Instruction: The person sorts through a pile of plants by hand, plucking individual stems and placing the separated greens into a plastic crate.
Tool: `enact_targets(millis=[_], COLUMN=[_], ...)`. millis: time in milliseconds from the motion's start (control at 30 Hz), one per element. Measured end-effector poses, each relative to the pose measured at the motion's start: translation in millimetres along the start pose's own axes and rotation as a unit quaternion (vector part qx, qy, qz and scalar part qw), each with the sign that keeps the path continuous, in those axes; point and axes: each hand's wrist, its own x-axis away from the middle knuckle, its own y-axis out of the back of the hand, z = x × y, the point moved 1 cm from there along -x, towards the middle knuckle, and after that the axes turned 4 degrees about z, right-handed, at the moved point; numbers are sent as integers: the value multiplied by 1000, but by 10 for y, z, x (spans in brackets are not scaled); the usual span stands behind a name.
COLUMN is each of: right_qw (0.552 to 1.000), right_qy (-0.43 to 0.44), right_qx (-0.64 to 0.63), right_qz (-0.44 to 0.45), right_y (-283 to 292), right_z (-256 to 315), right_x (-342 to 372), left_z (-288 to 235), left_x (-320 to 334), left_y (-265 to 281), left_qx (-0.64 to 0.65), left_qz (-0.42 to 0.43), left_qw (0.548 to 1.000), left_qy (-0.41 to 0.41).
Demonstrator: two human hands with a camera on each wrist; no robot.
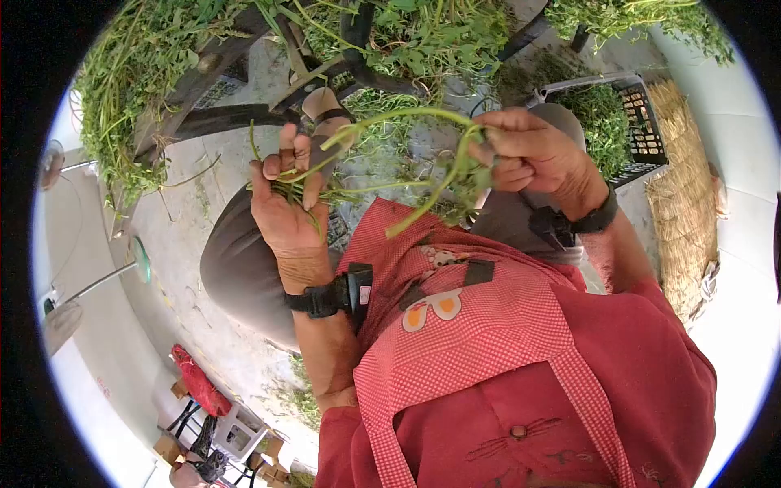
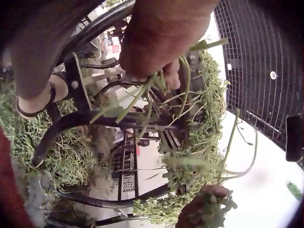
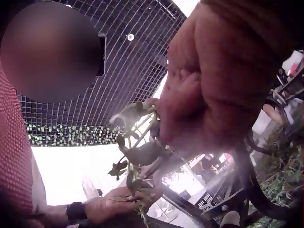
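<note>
Green stems (image 1: 354,193) lie in the left hand (image 1: 286,213), held up over the lap, well apart from the table (image 1: 199,77), whose near edge is at the upper left, where greens (image 1: 114,122) spill over it. Pale floor (image 1: 191,220) gives open room to the left of this hand. On the other side, the crate (image 1: 616,79) stands beyond the right hand (image 1: 537,153), its near rim close to the knee, and the straw mat (image 1: 677,203) runs alongside the crate's outer edge. Between the hands is a gap over the apron (image 1: 455,358), crossed only by stems.

The left palm turns up, fingers pointing away from the body and bent; thumb and fingers pinch the stems, whose ends stick out both ways. The right hand comes in from the side, wrist bent, its fingers aimed at the left hand; thumb and forefinger pinch a sprig (image 1: 407,113) near its leaves, while the other fingers curl in. One leg of the sprig arches toward the left fingers, another slants down over the apron. Whether the sprig touches the left hand, I cannot tell.
</note>
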Motion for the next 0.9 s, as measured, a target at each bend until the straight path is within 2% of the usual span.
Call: enact_targets(millis=[33, 67, 133, 167, 233, 267, 300, 367, 433, 500, 633, 733, 833, 900], right_qw=[1000, 999, 999, 998, 999, 998, 998, 997, 997, 996, 995, 994, 993, 998], right_qy=[15, 28, 30, 31, 13, -10, -6, -28, -35, -55, -90, -108, -113, -62], right_qx=[-2, -24, -21, -16, -32, -54, -53, -56, -53, -65, -35, 3, 17, 25], right_qz=[15, -9, 24, 55, 33, 20, 18, 38, 39, 39, 30, 30, -6, 10], right_y=[19, 18, 26, 21, -55, -87, -103, -144, -167, -164, -149, -163, -120, -75], right_z=[32, 42, 28, 24, -20, -44, -58, -105, -145, -202, -288, -344, -466, -485], right_x=[9, 19, -68, -109, -221, -281, -326, -422, -483, -524, -603, -618, -633, -645], left_z=[-6, 5, 81, 100, 160, 203, 216, 220, 223, 231, 233, 235, 215, 196], left_x=[-7, 4, 35, 39, 55, 80, 86, 121, 154, 165, 170, 155, 150, 139], left_y=[-11, -16, -193, -196, -253, -318, -301, -233, -311, -371, -358, -276, -223, -181], left_qx=[23, 22, -77, -75, -143, -204, -205, -222, -223, -267, -257, -199, -195, -179], left_qz=[35, 36, -72, -66, -50, -113, -109, -31, -50, -12, -24, -30, -48, -93], left_qw=[999, 999, 994, 995, 987, 971, 971, 970, 969, 957, 961, 976, 976, 977], left_qy=[9, 8, -2, 2, 46, 51, 53, 96, 98, 111, 98, 78, 81, 66])
